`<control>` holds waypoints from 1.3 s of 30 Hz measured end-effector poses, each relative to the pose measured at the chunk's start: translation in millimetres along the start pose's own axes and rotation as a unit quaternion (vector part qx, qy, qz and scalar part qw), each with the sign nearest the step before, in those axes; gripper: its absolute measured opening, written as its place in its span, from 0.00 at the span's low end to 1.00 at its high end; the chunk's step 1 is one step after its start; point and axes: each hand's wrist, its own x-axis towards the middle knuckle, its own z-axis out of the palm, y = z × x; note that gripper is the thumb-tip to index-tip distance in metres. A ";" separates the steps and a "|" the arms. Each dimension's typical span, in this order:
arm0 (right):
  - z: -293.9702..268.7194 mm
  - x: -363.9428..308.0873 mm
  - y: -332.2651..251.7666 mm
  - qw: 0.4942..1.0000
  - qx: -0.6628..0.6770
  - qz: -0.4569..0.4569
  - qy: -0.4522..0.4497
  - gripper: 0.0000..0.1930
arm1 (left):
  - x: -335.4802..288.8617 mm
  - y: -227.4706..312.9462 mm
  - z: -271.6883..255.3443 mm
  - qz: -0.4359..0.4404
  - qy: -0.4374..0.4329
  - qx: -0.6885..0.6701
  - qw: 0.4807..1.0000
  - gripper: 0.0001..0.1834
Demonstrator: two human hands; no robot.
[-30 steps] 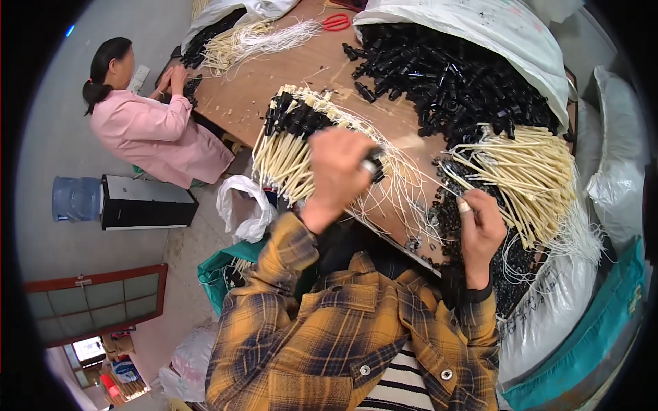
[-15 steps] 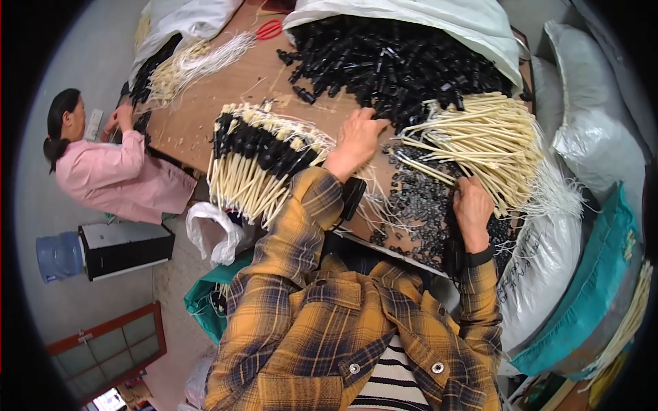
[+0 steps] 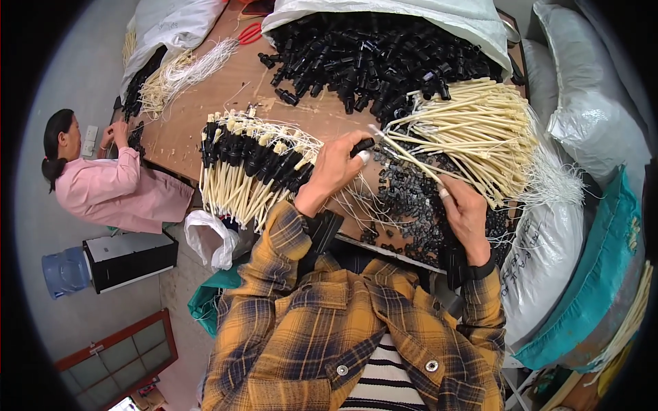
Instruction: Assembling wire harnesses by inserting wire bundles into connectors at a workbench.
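My left hand (image 3: 332, 171) is closed round a short black plastic connector (image 3: 362, 146) between thumb and fingers. My right hand (image 3: 466, 209) pinches a cream sleeved cord (image 3: 413, 157), whose white tip points toward the connector but stays apart from it. Both hands are above the near part of the table. Beyond them lies a heap of black connectors (image 3: 384, 61). To the right is a thick bundle of cream sleeved cords (image 3: 480, 130) with white thread-like ends. Small dark pieces (image 3: 404, 202) are scattered between my hands. Left of my left hand, cords fitted with black connectors (image 3: 240, 161) lie in a row.
A white sack (image 3: 404, 8) opens over the connector heap. Red-handled scissors (image 3: 249, 33) lie at the far left of the table (image 3: 199, 130). Filled white sacks (image 3: 541, 260) and a teal sack (image 3: 589, 294) crowd the right. A co-worker in pink (image 3: 103, 178) works at the left edge.
My left hand has drawn back from the heap and now holds a black connector. My right hand has lifted a cream cord off the bundle's near side. The view has shifted slightly.
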 end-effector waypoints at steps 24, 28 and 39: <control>12.9 7.6 -26.5 0.916 0.366 0.154 -0.056 0.11 | -49.9 24.8 14.5 0.242 -0.025 0.067 0.968 0.13; -2.8 2.6 -18.9 0.726 0.683 0.063 0.049 0.08 | -45.2 3.4 -16.3 -0.068 0.013 0.137 0.988 0.12; 51.7 -5.4 -52.5 0.998 -0.021 -0.052 -0.027 0.14 | -41.5 17.5 4.3 -0.073 -0.014 -0.037 0.997 0.15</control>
